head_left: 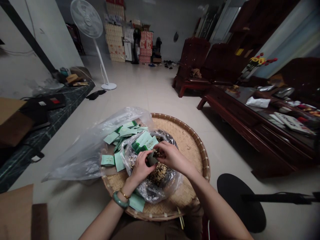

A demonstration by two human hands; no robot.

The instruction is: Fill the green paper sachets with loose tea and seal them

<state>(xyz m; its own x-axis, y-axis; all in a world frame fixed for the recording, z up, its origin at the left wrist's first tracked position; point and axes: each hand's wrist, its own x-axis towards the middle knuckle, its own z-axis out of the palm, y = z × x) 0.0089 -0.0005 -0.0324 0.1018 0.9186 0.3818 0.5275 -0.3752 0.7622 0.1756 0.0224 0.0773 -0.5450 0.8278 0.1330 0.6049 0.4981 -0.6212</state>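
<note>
A round woven bamboo tray (192, 140) rests in front of me. On it lies a clear plastic bag (160, 186) filled with brown dried bits (160, 171). My left hand (141, 168) pinches a small green packet (151, 159) over the bag. My right hand (170, 155) is closed at the packet's mouth, fingers curled in among the dried bits. A stack of green packets (143, 141) sits at the bag's far edge. More green packets (120, 135) lie spread on a large clear bag (87, 150) to the left. A green bangle is on my left wrist.
A dark marble bench (37, 133) with boxes runs along the left. A dark wooden table (262, 120) cluttered with items stands to the right. A black round stand base (240, 200) is at lower right. A white standing fan (87, 20) and stacked cartons are farther back.
</note>
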